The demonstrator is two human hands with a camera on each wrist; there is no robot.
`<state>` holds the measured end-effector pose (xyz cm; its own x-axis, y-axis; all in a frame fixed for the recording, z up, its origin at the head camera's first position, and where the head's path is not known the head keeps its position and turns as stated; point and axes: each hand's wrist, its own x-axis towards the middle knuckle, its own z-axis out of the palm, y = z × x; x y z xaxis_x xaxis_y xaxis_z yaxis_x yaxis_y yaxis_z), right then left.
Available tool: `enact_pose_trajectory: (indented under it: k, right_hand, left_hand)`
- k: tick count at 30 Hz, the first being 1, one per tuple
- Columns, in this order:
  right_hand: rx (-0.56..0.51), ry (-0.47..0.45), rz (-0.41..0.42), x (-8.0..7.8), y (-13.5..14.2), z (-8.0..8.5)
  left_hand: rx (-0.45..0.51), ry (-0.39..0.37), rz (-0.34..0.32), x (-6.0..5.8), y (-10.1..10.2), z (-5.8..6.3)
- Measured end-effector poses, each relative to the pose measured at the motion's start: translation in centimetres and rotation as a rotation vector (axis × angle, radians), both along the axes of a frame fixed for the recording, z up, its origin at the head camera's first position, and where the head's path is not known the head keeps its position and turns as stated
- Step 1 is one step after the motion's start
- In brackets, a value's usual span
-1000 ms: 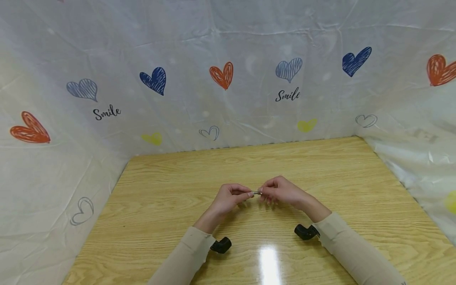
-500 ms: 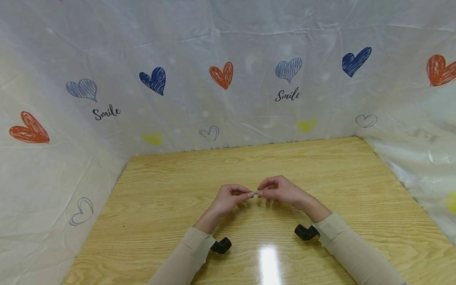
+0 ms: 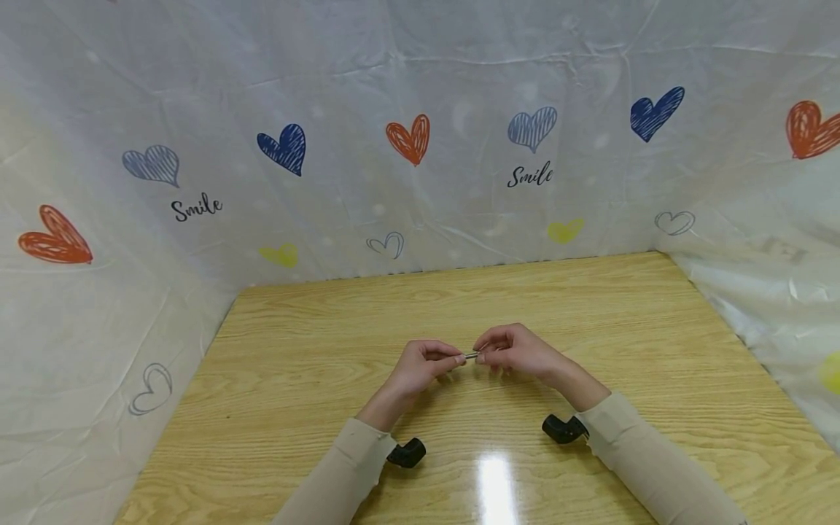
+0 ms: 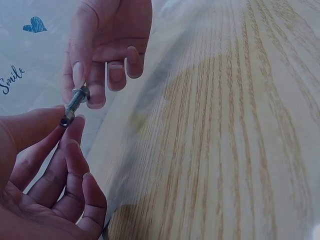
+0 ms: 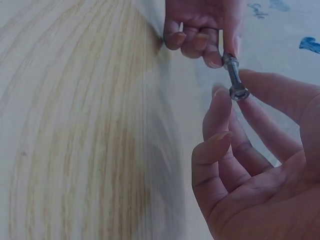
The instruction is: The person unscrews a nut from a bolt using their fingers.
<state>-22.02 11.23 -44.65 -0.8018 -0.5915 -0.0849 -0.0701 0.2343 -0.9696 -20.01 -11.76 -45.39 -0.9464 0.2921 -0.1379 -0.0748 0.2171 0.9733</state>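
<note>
A small silvery threaded bolt [image 3: 471,356] spans the gap between both hands, above the table. My left hand [image 3: 420,367] pinches one end between thumb and fingertips; in the left wrist view that end of the bolt [image 4: 74,104] shows a round dark hole. My right hand [image 3: 523,356] has its thumb and forefinger at the other end, about a nut [image 5: 239,93] with an open centre. The other fingers of each hand are loosely bent. In the head view the fingertips partly cover both ends.
A wood-grain table [image 3: 315,328] lies under the hands. Pale sheeting [image 3: 459,219] printed with hearts and "Smile" stands behind it and at both sides. Black wrist devices [image 3: 408,453] stick out below the beige sleeves [image 3: 348,467].
The right fingertips have shifted slightly about the nut's end, opening a little from their closer grip. The left hand keeps its hold, and both arms stay almost still.
</note>
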Motion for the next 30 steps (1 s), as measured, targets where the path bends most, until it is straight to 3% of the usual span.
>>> enact_pose_trajectory:
  k: [11, 30]
  right_hand:
    - [0.055, -0.014, -0.05, -0.11, -0.27, -0.39]
    - [0.032, -0.027, -0.046, -0.07, -0.28, -0.37]
  left_hand:
    - [-0.018, 0.013, 0.012, -0.1, -0.02, -0.21]
    - [-0.022, -0.003, 0.027, -0.07, 0.13, -0.07]
